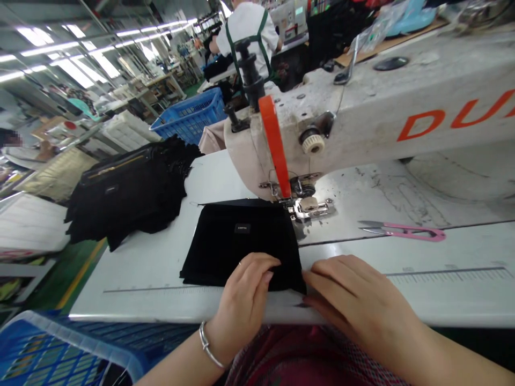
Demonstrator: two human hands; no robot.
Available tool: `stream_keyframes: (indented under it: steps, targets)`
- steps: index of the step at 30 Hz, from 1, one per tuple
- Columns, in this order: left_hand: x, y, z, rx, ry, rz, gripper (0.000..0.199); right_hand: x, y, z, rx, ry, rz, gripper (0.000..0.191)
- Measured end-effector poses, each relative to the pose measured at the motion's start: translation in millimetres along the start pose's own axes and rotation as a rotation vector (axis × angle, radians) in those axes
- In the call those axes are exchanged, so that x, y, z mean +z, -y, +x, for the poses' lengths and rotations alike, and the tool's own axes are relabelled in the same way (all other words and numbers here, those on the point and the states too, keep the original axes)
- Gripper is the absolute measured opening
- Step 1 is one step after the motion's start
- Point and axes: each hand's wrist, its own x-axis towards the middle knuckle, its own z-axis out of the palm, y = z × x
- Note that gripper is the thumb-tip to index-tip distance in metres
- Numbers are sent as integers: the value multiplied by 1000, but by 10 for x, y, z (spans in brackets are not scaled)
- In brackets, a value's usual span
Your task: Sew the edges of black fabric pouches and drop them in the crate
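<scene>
A black fabric piece (225, 252) with a small label lies on the white sewing table, its far right edge by the presser foot (308, 209) of the sewing machine (362, 112). My left hand (251, 292), a bracelet at its wrist, rests on the near part of the fabric with its fingers bent together. At the near right corner of the fabric, my right hand (354, 289) has its fingers closed on the edge; the thumb is mostly hidden. Pink thread snips (414, 231) lie on the table to the right.
Stacked black fabric pieces (129, 187) lie at the table's left end. A blue basket (68, 348) stands below the near left edge, and another blue basket (191, 115) is behind the table. A person (251, 37) in a white shirt is farther back.
</scene>
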Motion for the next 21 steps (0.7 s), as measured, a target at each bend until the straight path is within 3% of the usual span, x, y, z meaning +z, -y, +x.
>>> stream_keyframes:
  steps: [8, 15, 18, 21]
  targets:
    - [26, 26, -19, 102, -110, 79, 24, -5, 34, 44, -122, 24, 99, 22]
    - [27, -60, 78, 335, 102, 270, 23, -38, 22, 12, -111, 30, 107, 27]
    - [38, -94, 119, 338, 134, 343, 20, -43, 20, 36, -130, 17, 77, 32]
    - [20, -109, 164, 348, 209, 413, 31, -37, 21, 73, -162, -43, 87, 28]
